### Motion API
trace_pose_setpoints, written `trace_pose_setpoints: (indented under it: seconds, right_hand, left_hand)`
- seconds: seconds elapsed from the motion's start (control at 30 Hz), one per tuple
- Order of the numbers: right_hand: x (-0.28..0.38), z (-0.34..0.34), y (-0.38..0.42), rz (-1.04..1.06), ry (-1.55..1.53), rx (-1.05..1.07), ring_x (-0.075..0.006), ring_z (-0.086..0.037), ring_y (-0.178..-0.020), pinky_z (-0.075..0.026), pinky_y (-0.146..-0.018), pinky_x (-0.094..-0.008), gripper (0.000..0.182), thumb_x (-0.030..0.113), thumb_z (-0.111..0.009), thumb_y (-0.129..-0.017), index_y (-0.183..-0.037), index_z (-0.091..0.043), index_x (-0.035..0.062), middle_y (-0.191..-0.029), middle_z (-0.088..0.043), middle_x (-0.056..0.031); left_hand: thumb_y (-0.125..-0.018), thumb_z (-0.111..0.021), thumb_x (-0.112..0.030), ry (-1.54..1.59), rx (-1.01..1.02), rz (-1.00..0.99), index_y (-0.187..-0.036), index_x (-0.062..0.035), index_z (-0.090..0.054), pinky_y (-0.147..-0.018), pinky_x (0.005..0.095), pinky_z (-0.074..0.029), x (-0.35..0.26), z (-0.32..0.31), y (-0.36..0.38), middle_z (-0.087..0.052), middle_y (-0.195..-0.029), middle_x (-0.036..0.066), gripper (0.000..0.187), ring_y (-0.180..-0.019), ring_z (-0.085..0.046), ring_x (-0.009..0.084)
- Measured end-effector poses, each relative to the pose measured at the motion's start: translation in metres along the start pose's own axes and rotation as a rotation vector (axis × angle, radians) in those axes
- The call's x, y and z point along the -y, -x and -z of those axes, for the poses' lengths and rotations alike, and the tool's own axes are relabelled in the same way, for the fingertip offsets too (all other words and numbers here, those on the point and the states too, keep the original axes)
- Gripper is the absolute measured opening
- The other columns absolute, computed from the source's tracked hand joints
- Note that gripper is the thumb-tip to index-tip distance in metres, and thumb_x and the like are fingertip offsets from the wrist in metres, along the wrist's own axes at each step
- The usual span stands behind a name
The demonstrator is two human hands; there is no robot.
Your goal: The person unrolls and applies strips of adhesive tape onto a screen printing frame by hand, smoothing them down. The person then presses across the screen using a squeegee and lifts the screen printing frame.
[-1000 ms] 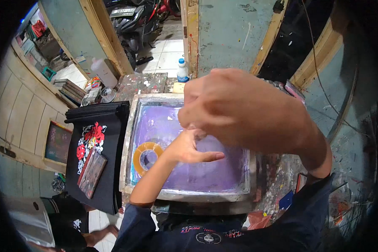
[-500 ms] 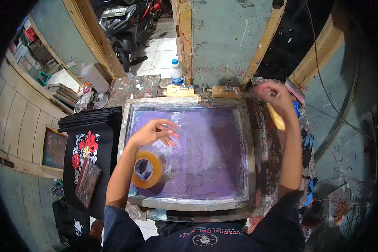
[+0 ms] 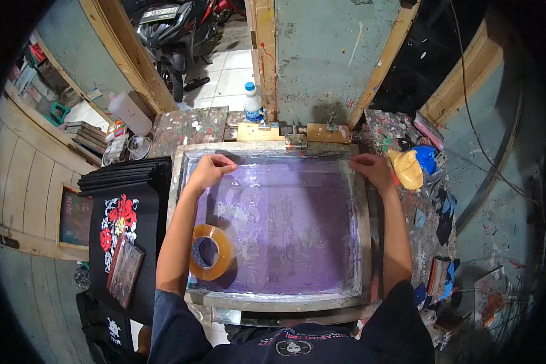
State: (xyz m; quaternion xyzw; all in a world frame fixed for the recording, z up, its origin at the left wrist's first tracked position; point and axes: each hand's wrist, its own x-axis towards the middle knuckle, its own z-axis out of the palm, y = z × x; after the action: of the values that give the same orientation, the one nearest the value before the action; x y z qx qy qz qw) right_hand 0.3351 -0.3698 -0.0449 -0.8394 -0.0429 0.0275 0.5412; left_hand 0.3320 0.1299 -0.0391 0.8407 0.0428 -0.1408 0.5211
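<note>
A wooden-framed printing screen (image 3: 182, 182) with purple mesh lies flat in front of me. My left hand (image 3: 209, 171) is over its upper left, thumb and fingertips pinched together. Across from it, my right hand (image 3: 373, 170) pinches in the same way at the upper right edge of the frame. What looks like a faint strip of clear tape (image 3: 285, 176) spans the mesh between them; its ends are hard to make out. A roll of amber-looking clear tape (image 3: 225, 252) rests on the mesh at the lower left, below my left forearm.
Left of the screen lies a stack of black fabric (image 3: 155, 200) with a red and white print and a squeegee (image 3: 126, 273) on top. A bottle with a blue cap (image 3: 253, 106) stands behind the hinge clamps (image 3: 296, 141). To the right are yellow (image 3: 407, 168) and blue bags.
My right hand has come down and inward from the far right to the screen's upper right edge. My left hand has moved up and left, its fingers closing into a pinch.
</note>
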Motion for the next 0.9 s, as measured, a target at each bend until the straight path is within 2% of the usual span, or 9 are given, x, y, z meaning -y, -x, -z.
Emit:
trace_pose_setpoints:
  seconds: [0.17,0.33,0.53,0.73,0.9]
  right_hand:
    - [-0.013,-0.001,-0.016,0.055,0.122,0.043,-0.0123,-0.072,-0.085,-0.057,-0.078,-0.0291,0.026,0.019,-0.084,-0.083,-0.101,-0.078,0.0007,-0.092,-0.078,-0.0074]
    - [0.008,-0.002,-0.015,0.071,0.328,0.045,-0.0160,-0.074,-0.081,-0.058,-0.076,-0.0310,0.030,0.015,-0.086,-0.077,-0.101,-0.078,-0.0002,-0.085,-0.078,-0.0110]
    - [0.021,-0.009,-0.013,0.103,0.440,0.044,-0.0245,-0.075,-0.078,-0.059,-0.076,-0.0354,0.026,0.008,-0.083,-0.072,-0.095,-0.076,-0.0020,-0.085,-0.077,-0.0155]
    - [0.011,-0.018,-0.024,0.174,0.567,0.017,-0.0262,-0.075,-0.076,-0.058,-0.073,-0.0368,0.022,0.007,-0.078,-0.072,-0.092,-0.076,-0.0014,-0.086,-0.076,-0.0164]
    - [0.009,-0.026,-0.026,0.180,0.780,-0.037,-0.0315,-0.075,-0.078,-0.059,-0.077,-0.0401,0.020,0.004,-0.076,-0.070,-0.089,-0.076,-0.0012,-0.086,-0.075,-0.0196]
  left_hand:
    - [-0.086,-0.086,-0.015,-0.007,0.034,-0.002,-0.096,-0.0021,-0.078,-0.069,0.0242,-0.051,0.006,0.004,-0.011,-0.077,-0.088,0.005,0.018,-0.080,-0.067,0.0102]
    - [-0.084,-0.087,-0.013,-0.011,-0.030,-0.040,-0.094,-0.0015,-0.078,-0.067,0.0250,-0.051,0.013,0.002,-0.015,-0.076,-0.085,0.004,0.018,-0.074,-0.067,0.0099]
    - [-0.084,-0.087,-0.013,-0.010,-0.030,-0.067,-0.089,-0.0009,-0.078,-0.065,0.0249,-0.051,0.018,0.001,-0.011,-0.076,-0.081,0.004,0.016,-0.072,-0.067,0.0095]
    - [-0.083,-0.087,-0.013,0.017,-0.026,-0.106,-0.087,0.0001,-0.077,-0.063,0.0258,-0.051,0.035,-0.002,-0.028,-0.076,-0.079,0.004,0.017,-0.069,-0.066,0.0096]
    - [-0.082,-0.089,-0.014,-0.003,-0.011,-0.096,-0.085,0.0003,-0.076,-0.061,0.0266,-0.051,0.036,-0.002,-0.034,-0.075,-0.077,0.005,0.019,-0.066,-0.065,0.0097]
